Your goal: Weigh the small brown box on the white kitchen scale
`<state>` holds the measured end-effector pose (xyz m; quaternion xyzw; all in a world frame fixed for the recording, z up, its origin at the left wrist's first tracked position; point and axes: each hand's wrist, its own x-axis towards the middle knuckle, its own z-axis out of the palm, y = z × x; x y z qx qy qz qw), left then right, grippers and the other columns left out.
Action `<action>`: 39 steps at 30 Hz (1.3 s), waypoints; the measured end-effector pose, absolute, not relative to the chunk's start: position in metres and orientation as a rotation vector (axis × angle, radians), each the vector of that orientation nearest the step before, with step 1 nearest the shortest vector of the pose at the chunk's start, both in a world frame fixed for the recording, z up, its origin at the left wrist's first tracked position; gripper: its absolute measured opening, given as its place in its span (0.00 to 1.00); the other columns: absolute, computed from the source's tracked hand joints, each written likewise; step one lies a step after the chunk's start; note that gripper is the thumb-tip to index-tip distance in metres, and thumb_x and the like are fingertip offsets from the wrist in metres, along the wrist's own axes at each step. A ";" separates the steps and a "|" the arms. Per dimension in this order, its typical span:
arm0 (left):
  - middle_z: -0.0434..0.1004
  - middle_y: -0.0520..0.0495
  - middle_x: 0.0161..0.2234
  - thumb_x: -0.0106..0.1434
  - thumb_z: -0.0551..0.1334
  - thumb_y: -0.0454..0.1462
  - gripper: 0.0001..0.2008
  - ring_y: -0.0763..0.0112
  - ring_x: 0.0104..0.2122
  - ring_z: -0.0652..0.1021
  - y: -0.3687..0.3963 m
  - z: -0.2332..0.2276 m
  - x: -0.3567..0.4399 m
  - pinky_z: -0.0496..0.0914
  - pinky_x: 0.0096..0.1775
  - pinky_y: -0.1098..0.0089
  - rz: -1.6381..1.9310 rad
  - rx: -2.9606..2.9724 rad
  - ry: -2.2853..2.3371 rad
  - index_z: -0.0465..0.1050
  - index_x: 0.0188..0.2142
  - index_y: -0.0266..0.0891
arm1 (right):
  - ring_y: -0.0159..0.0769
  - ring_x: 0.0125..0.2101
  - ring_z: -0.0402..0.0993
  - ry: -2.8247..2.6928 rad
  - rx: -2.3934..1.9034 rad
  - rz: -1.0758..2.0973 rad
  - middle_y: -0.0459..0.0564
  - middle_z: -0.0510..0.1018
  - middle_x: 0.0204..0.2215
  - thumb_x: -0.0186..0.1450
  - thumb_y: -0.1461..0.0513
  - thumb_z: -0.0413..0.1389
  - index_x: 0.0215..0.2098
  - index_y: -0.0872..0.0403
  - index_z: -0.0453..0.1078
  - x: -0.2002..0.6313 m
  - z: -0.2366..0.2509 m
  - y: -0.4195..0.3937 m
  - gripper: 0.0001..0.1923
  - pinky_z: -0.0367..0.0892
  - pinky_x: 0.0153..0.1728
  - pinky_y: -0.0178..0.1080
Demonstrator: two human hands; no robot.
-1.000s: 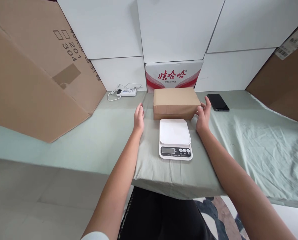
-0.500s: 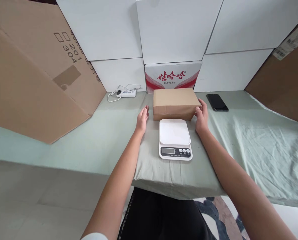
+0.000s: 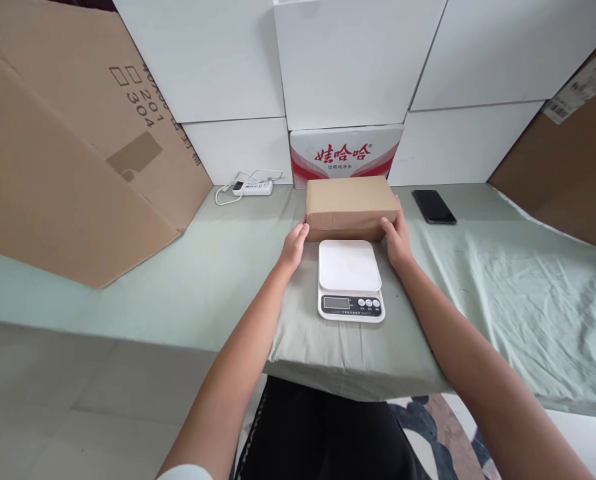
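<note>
Head view: brown cardboard box (image 3: 351, 206) lying on green tablecloth (image 3: 503, 280), just behind white digital kitchen scale (image 3: 349, 279). Left hand (image 3: 295, 246) pressing box's left end, right hand (image 3: 397, 238) pressing right end, fingers spread flat, clamping box between both. Black phone (image 3: 433, 205) lying right of box; white power strip (image 3: 252, 187) sitting back left.

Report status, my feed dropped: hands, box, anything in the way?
Left hand, right hand on brown box ends. Box on cloth, behind scale. Nothing between.
</note>
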<state>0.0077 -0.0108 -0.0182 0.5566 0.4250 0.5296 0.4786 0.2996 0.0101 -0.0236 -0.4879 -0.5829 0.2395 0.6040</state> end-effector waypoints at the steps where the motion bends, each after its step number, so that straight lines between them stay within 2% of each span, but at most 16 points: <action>1: 0.74 0.40 0.76 0.74 0.59 0.62 0.37 0.50 0.80 0.67 -0.012 -0.016 0.009 0.60 0.79 0.50 1.308 1.371 1.031 0.76 0.71 0.43 | 0.57 0.82 0.56 -1.360 -1.119 0.548 0.55 0.70 0.79 0.64 0.30 0.59 0.76 0.45 0.66 0.299 -0.022 0.010 0.51 0.41 0.86 0.61; 5: 0.75 0.41 0.75 0.71 0.61 0.64 0.39 0.49 0.79 0.69 -0.025 0.003 0.013 0.61 0.79 0.53 1.380 1.472 1.030 0.75 0.71 0.43 | 0.56 0.84 0.53 -1.359 -1.042 0.523 0.55 0.65 0.81 0.64 0.28 0.59 0.81 0.44 0.58 0.295 -0.012 0.000 0.57 0.45 0.85 0.60; 8: 0.75 0.39 0.75 0.70 0.61 0.67 0.44 0.44 0.79 0.67 -0.048 0.014 0.010 0.62 0.79 0.51 1.415 1.539 1.002 0.73 0.73 0.42 | 0.55 0.86 0.44 -1.353 -1.018 0.480 0.53 0.55 0.85 0.65 0.29 0.60 0.84 0.44 0.51 0.297 -0.008 -0.023 0.59 0.46 0.85 0.61; 10: 0.77 0.38 0.74 0.68 0.63 0.68 0.46 0.40 0.81 0.64 -0.070 0.013 0.006 0.62 0.79 0.49 1.423 1.551 0.981 0.72 0.74 0.43 | 0.55 0.86 0.43 -1.369 -1.018 0.464 0.51 0.49 0.87 0.66 0.31 0.61 0.85 0.42 0.48 0.302 -0.011 -0.045 0.58 0.45 0.85 0.61; 13: 0.75 0.38 0.74 0.70 0.62 0.68 0.45 0.41 0.83 0.60 -0.106 0.001 -0.004 0.61 0.80 0.46 1.417 1.573 0.925 0.69 0.76 0.46 | 0.59 0.85 0.49 -1.390 -1.025 0.453 0.53 0.53 0.86 0.67 0.33 0.63 0.84 0.40 0.50 0.311 -0.025 -0.081 0.56 0.46 0.85 0.65; 17: 0.70 0.38 0.78 0.73 0.60 0.65 0.43 0.42 0.83 0.60 -0.138 -0.019 -0.011 0.60 0.81 0.45 1.391 1.594 0.863 0.67 0.78 0.47 | 0.63 0.83 0.53 -1.379 -1.054 0.407 0.53 0.58 0.84 0.68 0.35 0.63 0.83 0.40 0.55 0.317 -0.040 -0.112 0.52 0.50 0.83 0.67; 21: 0.64 0.38 0.81 0.73 0.61 0.64 0.44 0.41 0.82 0.61 -0.140 -0.027 -0.008 0.59 0.81 0.45 1.398 1.552 0.840 0.65 0.79 0.47 | 0.60 0.83 0.54 -1.363 -1.049 0.394 0.50 0.57 0.84 0.69 0.36 0.62 0.83 0.38 0.55 0.314 -0.043 -0.117 0.49 0.50 0.84 0.67; 27: 0.65 0.36 0.80 0.71 0.65 0.64 0.44 0.41 0.81 0.64 -0.134 -0.026 -0.005 0.61 0.81 0.42 1.424 1.463 0.823 0.65 0.78 0.47 | 0.57 0.85 0.47 -1.372 -1.036 0.415 0.43 0.53 0.85 0.70 0.39 0.63 0.83 0.29 0.53 0.313 -0.042 -0.118 0.47 0.44 0.85 0.70; 29: 0.65 0.36 0.80 0.70 0.65 0.64 0.44 0.40 0.81 0.65 -0.134 -0.026 -0.005 0.62 0.80 0.42 1.428 1.458 0.823 0.65 0.77 0.47 | 0.58 0.84 0.50 -1.375 -1.029 0.415 0.43 0.57 0.84 0.71 0.39 0.63 0.82 0.27 0.53 0.312 -0.040 -0.119 0.46 0.46 0.84 0.72; 33: 0.64 0.35 0.80 0.70 0.65 0.65 0.45 0.40 0.81 0.65 -0.134 -0.024 -0.005 0.62 0.80 0.42 1.408 1.456 0.848 0.65 0.77 0.47 | 0.59 0.80 0.60 -1.378 -1.020 0.423 0.50 0.67 0.78 0.71 0.40 0.62 0.82 0.31 0.54 0.310 -0.037 -0.119 0.45 0.55 0.81 0.70; 39: 0.64 0.36 0.81 0.71 0.65 0.64 0.44 0.40 0.81 0.65 -0.135 -0.021 -0.006 0.63 0.80 0.43 1.398 1.449 0.841 0.65 0.77 0.46 | 0.58 0.76 0.67 -1.376 -1.042 0.407 0.51 0.69 0.76 0.72 0.40 0.61 0.81 0.33 0.56 0.308 -0.031 -0.121 0.43 0.62 0.79 0.65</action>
